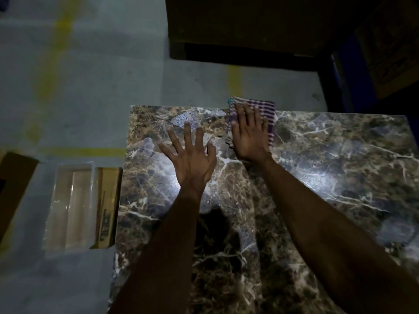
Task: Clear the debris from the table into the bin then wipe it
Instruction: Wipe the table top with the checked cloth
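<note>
Both arms are stretched out over the marble table (317,168), and the light is dim. The right hand (249,134) lies flat on a purple-and-white striped cloth (266,109), fingers straight and close together, pressing it down at the table's far edge. The cloth pokes out beyond the fingertips and to their right, and a strip of it shows along the left side of the palm — its far corner hangs just past the edge.

The left hand (192,162) is spread wide, fingers well apart and straight, palm down on the bare stone just beside the right hand. It holds nothing. Just ahead of its fingertips sits a pale, hazy patch on the stone (186,118); whether that is a smear or a reflection I cannot tell. A bright glare spreads around the left wrist.

Off the table, left of the spread fingers and down on the grey floor, lies a clear plastic tray (70,207) touching a brown cardboard box (106,207). Yellow tape lines (81,151) cross the floor beyond them. Past the right fingertips, a dark piece of furniture (249,26) stands across the floor.
</note>
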Motion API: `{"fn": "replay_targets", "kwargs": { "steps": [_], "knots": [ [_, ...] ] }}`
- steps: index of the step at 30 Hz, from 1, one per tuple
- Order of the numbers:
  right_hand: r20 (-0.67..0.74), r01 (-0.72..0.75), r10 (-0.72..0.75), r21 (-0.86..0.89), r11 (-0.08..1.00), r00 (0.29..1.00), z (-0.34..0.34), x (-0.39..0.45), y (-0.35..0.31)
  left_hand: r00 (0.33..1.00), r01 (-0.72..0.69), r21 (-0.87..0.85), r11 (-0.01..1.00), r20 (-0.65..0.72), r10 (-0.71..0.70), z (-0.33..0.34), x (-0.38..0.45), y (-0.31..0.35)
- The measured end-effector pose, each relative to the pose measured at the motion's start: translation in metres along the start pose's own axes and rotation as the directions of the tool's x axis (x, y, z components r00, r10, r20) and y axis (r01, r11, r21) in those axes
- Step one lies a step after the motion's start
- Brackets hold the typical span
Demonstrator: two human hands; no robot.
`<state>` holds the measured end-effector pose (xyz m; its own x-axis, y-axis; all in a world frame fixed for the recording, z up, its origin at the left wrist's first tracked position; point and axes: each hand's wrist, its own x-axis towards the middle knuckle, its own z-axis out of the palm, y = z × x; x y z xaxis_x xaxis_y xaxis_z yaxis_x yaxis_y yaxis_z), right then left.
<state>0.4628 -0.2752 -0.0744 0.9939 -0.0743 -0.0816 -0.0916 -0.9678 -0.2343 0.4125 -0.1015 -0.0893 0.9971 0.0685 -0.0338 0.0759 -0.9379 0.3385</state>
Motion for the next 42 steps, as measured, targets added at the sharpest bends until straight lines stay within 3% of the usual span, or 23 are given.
{"fn": "replay_targets", "kwargs": {
  "steps": [4, 7, 9, 13, 17, 19, 24, 28, 33, 37, 42],
  "knots": [
    [0.009, 0.037, -0.038, 0.009, 0.999, 0.999, 0.004, 0.004, -0.01, 0.993, -0.118, -0.002, 0.993, -0.026, 0.117, 0.001, 0.002, 0.001],
    [0.057, 0.242, -0.241, -0.003, 0.97, 0.969, 0.006, -0.032, -0.001, 0.993, -0.117, -0.005, 0.993, -0.029, 0.117, 0.002, 0.002, -0.002],
    [0.077, 0.303, -0.301, -0.014, 0.953, 0.95, 0.003, -0.061, 0.019, 0.992, -0.12, -0.011, 0.993, -0.03, 0.12, 0.001, 0.001, -0.002],
    [0.059, 0.154, -0.154, 0.004, 0.988, 0.986, -0.007, -0.062, 0.052, 0.991, -0.134, -0.031, 0.991, -0.035, 0.133, -0.001, 0.0, -0.001],
    [0.021, 0.019, -0.019, -0.01, 1.0, 1.0, -0.001, -0.025, 0.031, 0.989, -0.13, -0.049, 0.99, -0.071, 0.126, 0.0, 0.0, -0.002],
    [0.03, 0.044, -0.044, -0.01, 0.999, 0.999, 0.003, -0.022, 0.017, 0.987, -0.133, -0.049, 0.99, -0.094, 0.128, 0.001, -0.001, -0.001],
    [0.08, 0.279, -0.278, -0.007, 0.96, 0.957, -0.001, -0.09, 0.017, 0.985, -0.142, -0.061, 0.988, -0.105, 0.135, -0.003, -0.002, -0.001],
    [0.072, 0.169, -0.168, 0.001, 0.986, 0.983, -0.01, -0.119, 0.05, 0.979, -0.183, -0.103, 0.978, -0.108, 0.172, -0.008, -0.002, -0.001],
    [0.032, 0.001, 0.0, -0.022, 1.0, 0.999, 0.001, -0.067, 0.024, 0.977, -0.187, -0.076, 0.979, -0.116, 0.178, -0.003, -0.001, -0.003],
    [0.053, 0.102, -0.099, -0.04, 0.994, 0.994, 0.013, -0.073, -0.004, 0.975, -0.198, -0.068, 0.978, -0.118, 0.189, -0.001, -0.001, -0.002],
    [0.099, 0.233, -0.232, 0.0, 0.973, 0.968, 0.001, -0.17, 0.005, 0.967, -0.25, -0.071, 0.966, -0.068, 0.246, -0.007, -0.003, -0.001]
  ]
}}
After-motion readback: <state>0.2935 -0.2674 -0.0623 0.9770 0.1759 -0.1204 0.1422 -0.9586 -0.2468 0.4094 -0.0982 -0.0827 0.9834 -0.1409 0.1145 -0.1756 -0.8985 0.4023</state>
